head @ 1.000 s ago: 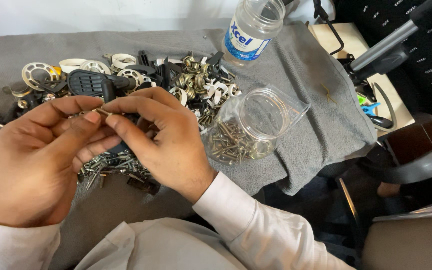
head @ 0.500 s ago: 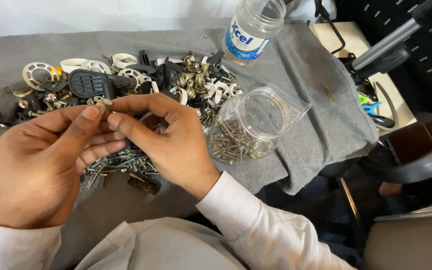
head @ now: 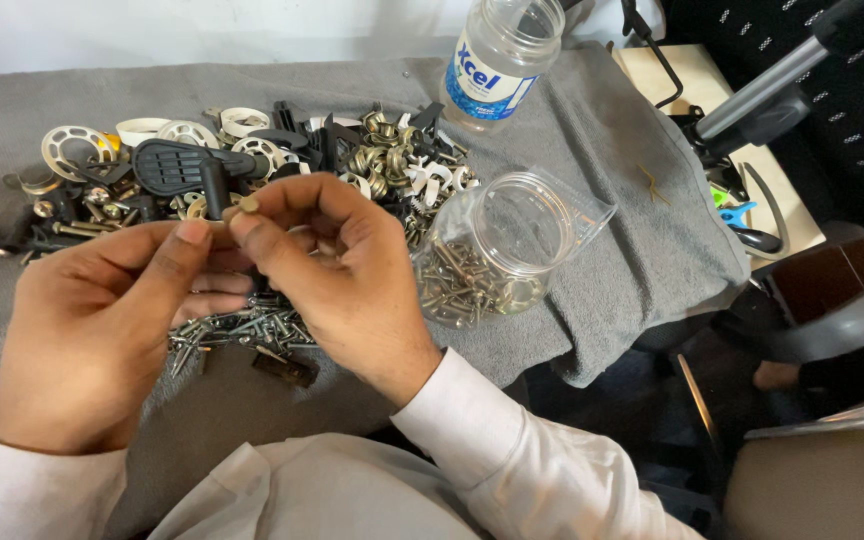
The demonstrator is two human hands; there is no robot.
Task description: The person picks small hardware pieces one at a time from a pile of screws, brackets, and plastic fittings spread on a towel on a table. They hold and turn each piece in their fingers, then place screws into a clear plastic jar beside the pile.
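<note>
Both hands (head: 242,290) pinch 1 brass fitting (head: 245,205).

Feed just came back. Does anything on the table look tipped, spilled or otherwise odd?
Yes. The clear jar lies on its side on the grey cloth, mouth open, screws pooled inside. A loose heap of screws lies on the cloth under the hands. The left hand and right hand pinch a small brass piece.
</note>
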